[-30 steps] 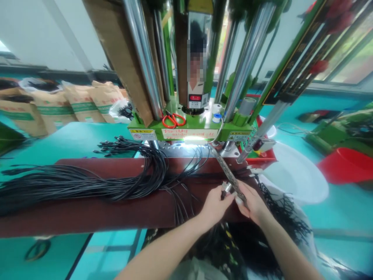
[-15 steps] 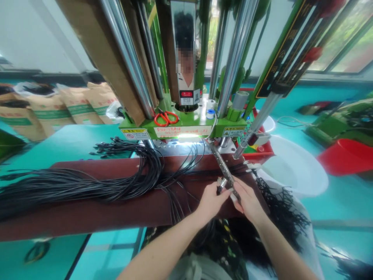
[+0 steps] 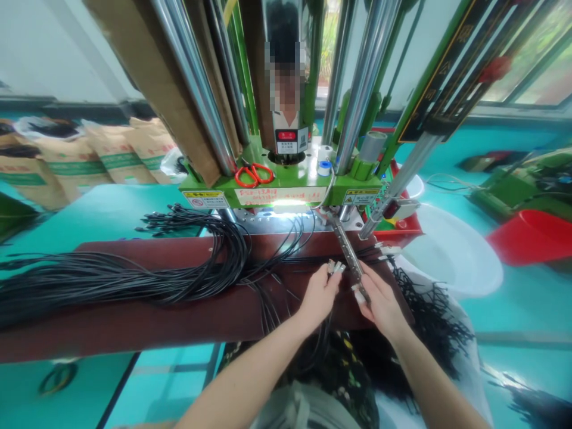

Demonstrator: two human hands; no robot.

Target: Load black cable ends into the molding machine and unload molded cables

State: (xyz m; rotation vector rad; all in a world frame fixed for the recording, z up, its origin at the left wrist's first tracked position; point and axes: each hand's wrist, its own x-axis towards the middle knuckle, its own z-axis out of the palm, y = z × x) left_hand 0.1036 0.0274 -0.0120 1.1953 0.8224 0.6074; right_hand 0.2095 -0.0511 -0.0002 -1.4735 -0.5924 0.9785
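My left hand (image 3: 318,295) is closed around a bunch of small silvery cable connectors (image 3: 336,268), their metal ends poking up past the fingertips. Black cables show just below that hand. Close beside it, my right hand (image 3: 381,301) grips the near end of a long, narrow metal bar (image 3: 346,247) with a row of small holes or slots. The bar slants away from me, and its far end reaches the metal plate (image 3: 268,223) under the machine. A small pale piece is by the right fingertips; its kind is unclear.
Black cables (image 3: 179,286) lie in a thick bundle along the brown mat (image 3: 134,328). Above the plate stands a green press (image 3: 214,179) with red-handled scissors (image 3: 254,174) on it. To the right are more black cables (image 3: 429,322), a white tub (image 3: 465,256) and a red bucket (image 3: 531,235).
My left hand has drawn slightly left, away from the bar, and the connectors in it now stand apart from the bar. My right hand still holds the bar.
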